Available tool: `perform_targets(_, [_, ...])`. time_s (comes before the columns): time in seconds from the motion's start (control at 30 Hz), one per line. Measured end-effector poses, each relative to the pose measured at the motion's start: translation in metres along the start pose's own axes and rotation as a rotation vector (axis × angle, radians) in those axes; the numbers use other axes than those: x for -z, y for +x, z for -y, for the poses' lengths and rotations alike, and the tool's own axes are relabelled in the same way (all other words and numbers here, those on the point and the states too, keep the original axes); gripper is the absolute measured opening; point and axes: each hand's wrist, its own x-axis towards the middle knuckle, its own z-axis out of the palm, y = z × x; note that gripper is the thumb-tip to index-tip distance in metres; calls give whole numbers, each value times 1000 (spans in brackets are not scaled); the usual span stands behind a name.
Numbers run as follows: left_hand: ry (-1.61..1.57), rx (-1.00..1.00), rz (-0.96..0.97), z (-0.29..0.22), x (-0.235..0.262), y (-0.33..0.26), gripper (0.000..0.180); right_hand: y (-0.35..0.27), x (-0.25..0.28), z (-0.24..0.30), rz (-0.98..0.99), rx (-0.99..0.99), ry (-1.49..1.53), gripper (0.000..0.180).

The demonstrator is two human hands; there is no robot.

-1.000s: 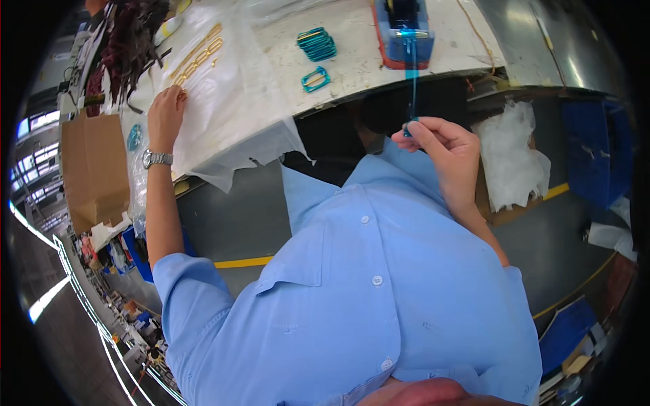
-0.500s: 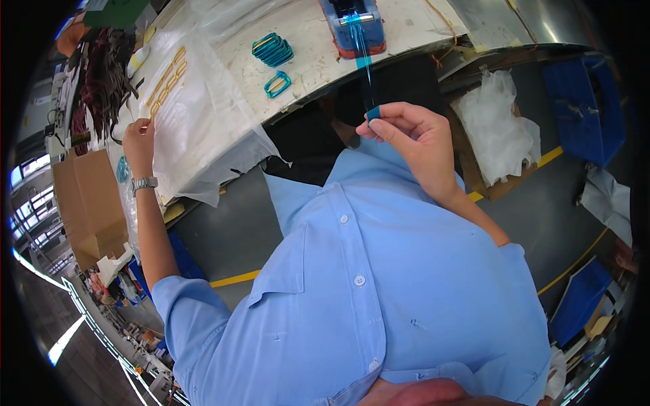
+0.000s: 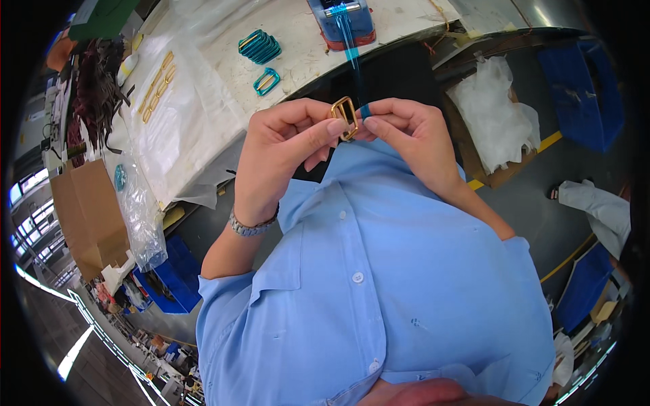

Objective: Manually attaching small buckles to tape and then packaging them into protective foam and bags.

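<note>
A white worktable (image 3: 305,40) lies far, with a tape dispenser (image 3: 342,20) feeding blue tape (image 3: 352,51) nearward. The left hand (image 3: 284,152) and right hand (image 3: 413,135) meet; both pinch an upright gold buckle (image 3: 345,116) between them, the tape end at the right fingertips (image 3: 371,124).

Light blue button-up shirt (image 3: 379,291), short sleeves (image 3: 223,304), regular collar. You can see a few small white buttons (image 3: 357,277) running down the front placket, plus plain stitched seams. There's a silver metal link watch (image 3: 252,227) on the left wrist. Both forearms are bare, no gloves, no rings that I can make out.
</note>
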Motion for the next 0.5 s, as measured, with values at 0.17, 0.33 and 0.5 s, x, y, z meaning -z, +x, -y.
perform_targets(0.17, [26,28,11,5,-14,9,16,-4,1,3,-46,22,-67,25])
perform_targets(0.33, [16,1,-28,12,-14,17,16,-5,-1,9,-65,61,-161,25])
perform_targets(0.5, [2,3,-34,15,-19,19,16,-5,0,7,-58,77,-172,26])
